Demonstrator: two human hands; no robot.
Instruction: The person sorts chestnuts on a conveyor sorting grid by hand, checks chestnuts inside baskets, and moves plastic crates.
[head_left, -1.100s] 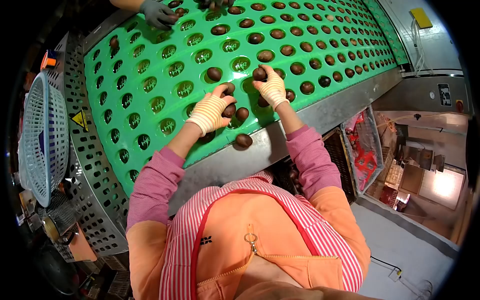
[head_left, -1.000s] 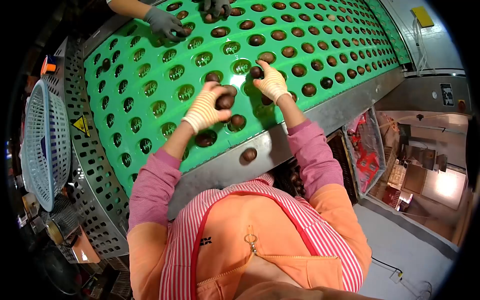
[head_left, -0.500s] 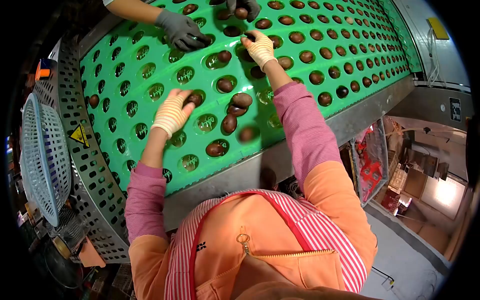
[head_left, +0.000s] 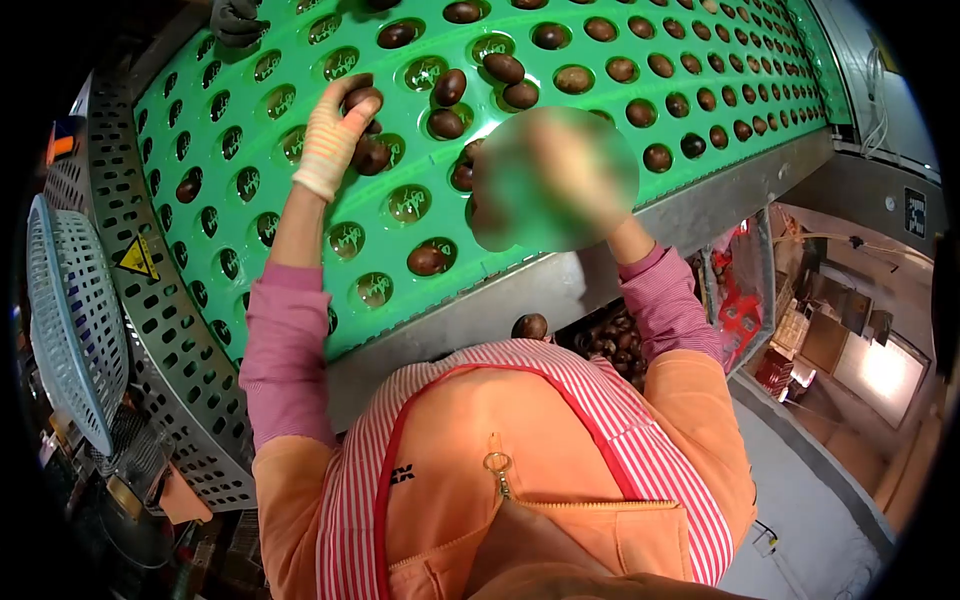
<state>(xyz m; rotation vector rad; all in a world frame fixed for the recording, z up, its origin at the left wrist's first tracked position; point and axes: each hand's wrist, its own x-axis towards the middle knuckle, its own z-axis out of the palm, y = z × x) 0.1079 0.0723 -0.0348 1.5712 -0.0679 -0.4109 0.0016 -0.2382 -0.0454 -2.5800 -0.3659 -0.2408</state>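
A green conveyor sheet (head_left: 430, 165) with rows of oval, lettered cups carries dark brown eggs or egg-shaped fruit. My left hand (head_left: 328, 145), in a pale striped glove, pinches one brown egg (head_left: 362, 99) between thumb and fingers. Just below it, another brown egg (head_left: 371, 156) sits in a cup. My right hand (head_left: 580, 175) is smeared by motion over the near part of the sheet, so its fingers cannot be made out. Left of that hand, another egg (head_left: 463, 176) is partly hidden. Further up, a loose egg (head_left: 449, 87) lies between cups.
A co-worker's grey-gloved hand (head_left: 237, 22) is at the top left. A metal rail (head_left: 480, 310) edges the conveyor on my side. One egg (head_left: 529, 326) is by my apron, near a heap of eggs (head_left: 617, 342) below. A blue-white basket (head_left: 75, 320) stands left.
My left hand has moved up the sheet and now pinches an egg. My right hand has swung down toward me, and the co-worker's hands have drawn away. Cups on the right are more filled in view.
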